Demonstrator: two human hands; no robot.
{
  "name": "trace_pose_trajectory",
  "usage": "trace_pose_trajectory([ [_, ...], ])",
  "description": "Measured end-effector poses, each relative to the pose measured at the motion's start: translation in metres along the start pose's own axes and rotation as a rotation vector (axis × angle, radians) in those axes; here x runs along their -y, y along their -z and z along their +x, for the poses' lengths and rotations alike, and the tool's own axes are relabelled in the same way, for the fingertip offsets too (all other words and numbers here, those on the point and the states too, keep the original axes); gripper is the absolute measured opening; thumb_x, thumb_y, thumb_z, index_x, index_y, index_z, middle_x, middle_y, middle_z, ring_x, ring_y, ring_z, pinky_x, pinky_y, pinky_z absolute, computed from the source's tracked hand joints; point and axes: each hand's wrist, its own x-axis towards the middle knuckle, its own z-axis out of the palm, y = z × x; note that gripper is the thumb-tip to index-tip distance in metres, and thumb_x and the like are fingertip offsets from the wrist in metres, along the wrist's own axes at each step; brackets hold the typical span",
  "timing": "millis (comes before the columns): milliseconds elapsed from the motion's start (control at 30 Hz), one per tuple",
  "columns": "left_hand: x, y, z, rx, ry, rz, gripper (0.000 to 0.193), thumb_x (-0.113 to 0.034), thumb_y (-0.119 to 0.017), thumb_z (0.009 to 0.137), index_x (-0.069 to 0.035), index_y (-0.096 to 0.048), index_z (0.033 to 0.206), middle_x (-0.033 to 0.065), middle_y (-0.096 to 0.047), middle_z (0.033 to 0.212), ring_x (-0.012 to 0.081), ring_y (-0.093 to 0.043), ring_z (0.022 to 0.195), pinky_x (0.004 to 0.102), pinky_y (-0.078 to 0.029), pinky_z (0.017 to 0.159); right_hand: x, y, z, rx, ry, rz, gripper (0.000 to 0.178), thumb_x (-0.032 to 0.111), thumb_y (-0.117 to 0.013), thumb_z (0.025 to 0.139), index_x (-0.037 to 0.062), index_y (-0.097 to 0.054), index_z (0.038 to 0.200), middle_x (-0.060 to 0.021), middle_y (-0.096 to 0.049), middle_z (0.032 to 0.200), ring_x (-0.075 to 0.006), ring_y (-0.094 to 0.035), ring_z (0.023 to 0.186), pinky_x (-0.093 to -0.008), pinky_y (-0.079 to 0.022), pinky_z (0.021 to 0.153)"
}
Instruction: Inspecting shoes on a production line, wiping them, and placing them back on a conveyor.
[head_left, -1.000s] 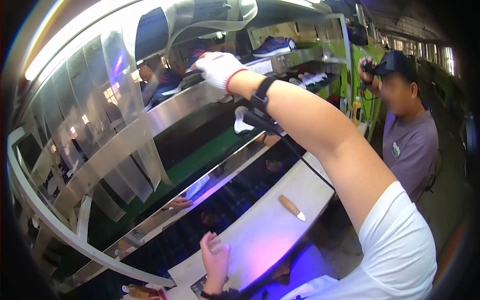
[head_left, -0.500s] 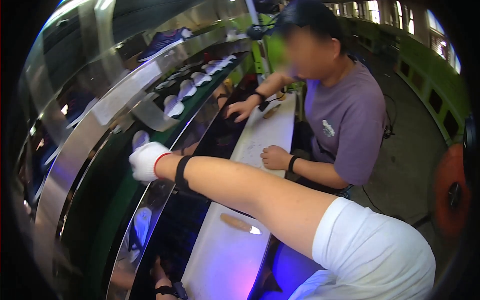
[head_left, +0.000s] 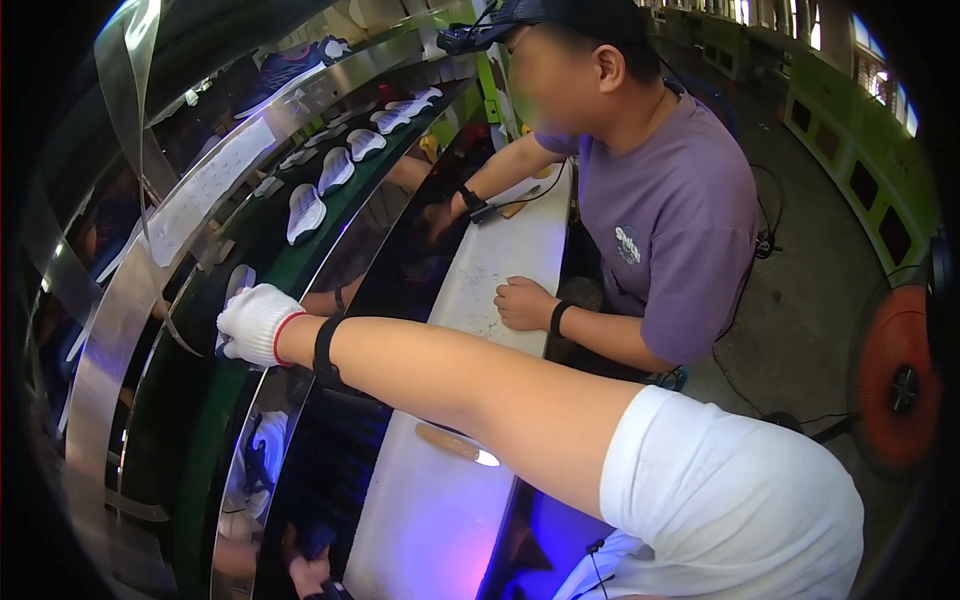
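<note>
**At the green conveyor belt: gloved hand down among the insoles, off the shoe shelf**

Biggest change: within the last second the view has swung toward the co-worker (head_left: 680, 210), and the green belt (head_left: 215, 430) now curves through the left half. Co-worker, purple T-shirt, has lowered one arm from the cap toward the dark strip (head_left: 340, 445) beside the belt. White bench (head_left: 515, 245) runs between; blue-violet light on its near end.

Right hand (head_left: 258, 325), white knit glove, has dropped from the upper shelf to the belt. Roughly same spot as half a second ago. Fingers curled; can't tell if anything is gripped, knuckles hide it. Judgement: work in hand has shifted from shoes to insoles; no lifted insole visible.

Left hand (head_left: 310, 575), bare, has gone to the lower edge, partly cut off; can't tell if it grips the dark shape beside it.

Navy sneaker (head_left: 285, 72) sits on the upper shelf. Row of pale insoles (head_left: 305, 213) lies on the belt beyond the glove; nearest insole (head_left: 238, 280) right behind it, contact unclear. Wood-handled knife (head_left: 455, 443) lies on the bench, unmoved.
</note>
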Motion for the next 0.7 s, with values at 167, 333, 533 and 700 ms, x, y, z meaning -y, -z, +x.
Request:
trace_pose_trajectory([
  [167,-0.073,-0.134,-0.178,0.173,0.504,-0.012,0.050,-0.033,-0.072,0.104,0.000,-0.061,0.140,0.0140,-0.070,0.130,0.0277,-0.068,0.115,0.0442,-0.057,0.103,-0.001,0.014,-0.003,0.020,-0.010,0.112,0.030,0.033,-0.072,0.090,0.0141,-0.082,0.110,-0.0101,-0.079,0.106,-0.0313,-0.076,0.102,-0.0433,-0.060,0.092],
  [333,-0.074,-0.144,-0.233,0.258,0.700,-0.018,0.049,-0.030,-0.072,0.105,0.001,-0.060,0.142,0.0125,-0.070,0.129,0.0249,-0.069,0.113,0.0411,-0.056,0.102,0.022,-0.021,-0.024,-0.424,0.256,-0.067,0.030,0.032,-0.076,0.087,0.0027,-0.072,0.093,-0.0163,-0.073,0.093,-0.0353,-0.073,0.090,-0.0469,-0.059,0.081],
  [533,-0.025,-0.106,-0.204,0.395,-0.061,0.817,0.039,-0.016,-0.066,0.107,0.003,-0.062,0.141,0.0120,-0.072,0.120,0.0209,-0.068,0.107,0.0361,-0.056,0.094,0.046,0.014,-0.203,-0.292,0.656,0.511,0.024,0.015,-0.078,0.088,0.0045,-0.072,0.110,-0.0180,-0.075,0.099,-0.0374,-0.074,0.095,-0.0460,-0.060,0.079],
  [700,-0.047,-0.186,-0.210,0.503,-0.366,1.287,0.051,-0.042,-0.066,0.101,0.001,-0.062,0.129,0.0269,-0.073,0.106,0.0495,-0.070,0.103,0.0541,-0.054,0.089,0.057,0.045,-0.301,0.020,-0.079,0.726,0.021,0.015,-0.067,0.104,0.0008,-0.069,0.120,-0.0205,-0.076,0.111,-0.0316,-0.077,0.101,-0.0388,-0.061,0.091],
])
